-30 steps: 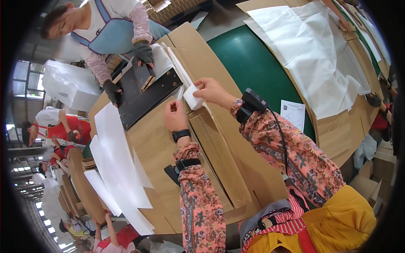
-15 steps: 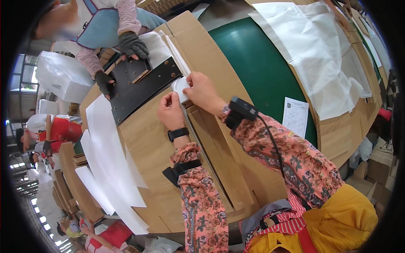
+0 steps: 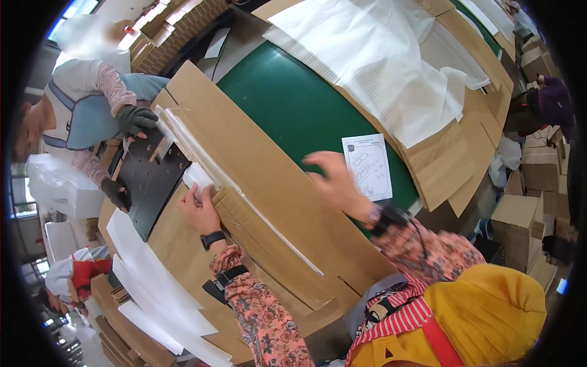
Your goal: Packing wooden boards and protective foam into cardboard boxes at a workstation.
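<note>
My left hand [image 3: 200, 211] is closed on a small white packing piece [image 3: 199, 177], its fingertips at the near edge. That piece lies where a black panel [image 3: 150, 183] with holes meets a long cardboard box piece [image 3: 257, 235]. My right hand [image 3: 336, 180] is in the air, slightly blurred, fingers stretched out and holding nothing. It is beside a printed sheet with line drawings [image 3: 369, 168]. Across from me, a co-worker's dark-gloved hands [image 3: 136, 121] rest at the far and left edges of the black panel. White foam strips [image 3: 244, 196] run along the box's right side.
Flat cardboard [image 3: 293, 177] lies under the work. Beyond is a green tabletop [image 3: 287, 92], then white wrapping sheets [image 3: 379, 67] on cardboard. Long white foam sheets [image 3: 153, 275] overlap at left. Stacked cartons [image 3: 520, 220] stand at right; other people are in the background.
My right hand has let go of the white piece and swung right toward the printed sheet. My left hand stays on the piece. The whole view has shifted, showing more of the right side.
</note>
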Action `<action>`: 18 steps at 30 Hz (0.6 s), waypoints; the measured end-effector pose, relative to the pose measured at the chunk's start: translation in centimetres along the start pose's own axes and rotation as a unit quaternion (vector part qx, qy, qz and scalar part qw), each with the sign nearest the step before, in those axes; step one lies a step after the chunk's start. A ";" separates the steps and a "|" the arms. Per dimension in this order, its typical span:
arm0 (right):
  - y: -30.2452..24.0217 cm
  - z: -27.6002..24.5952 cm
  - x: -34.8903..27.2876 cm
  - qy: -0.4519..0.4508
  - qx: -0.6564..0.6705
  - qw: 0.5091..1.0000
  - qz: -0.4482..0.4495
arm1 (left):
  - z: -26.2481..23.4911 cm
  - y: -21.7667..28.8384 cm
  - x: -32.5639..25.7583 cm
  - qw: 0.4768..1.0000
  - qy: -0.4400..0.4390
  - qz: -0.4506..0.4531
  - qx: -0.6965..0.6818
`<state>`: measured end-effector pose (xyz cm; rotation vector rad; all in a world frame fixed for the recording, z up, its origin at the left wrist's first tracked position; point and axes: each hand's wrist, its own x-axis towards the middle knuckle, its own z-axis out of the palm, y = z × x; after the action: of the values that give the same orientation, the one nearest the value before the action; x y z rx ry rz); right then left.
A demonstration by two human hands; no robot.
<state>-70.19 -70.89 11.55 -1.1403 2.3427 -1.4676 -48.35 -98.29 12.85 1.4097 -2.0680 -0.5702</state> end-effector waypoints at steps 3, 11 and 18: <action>7.0 -8.4 -8.1 0.052 -0.249 0.956 0.144 | 0.4 0.3 0.0 1.000 -0.012 0.015 0.014; 7.8 -7.4 -8.6 0.006 -0.162 0.963 0.213 | -4.3 0.6 -4.4 0.993 0.053 0.032 -0.097; 2.2 -8.2 -7.8 -0.044 0.386 0.866 0.315 | -10.8 11.9 -28.7 0.786 -0.518 -0.018 -0.339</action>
<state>-69.92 -59.38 12.00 -0.1899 1.5286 -1.7317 -41.31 -67.56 22.29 0.6972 -2.1150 -2.2240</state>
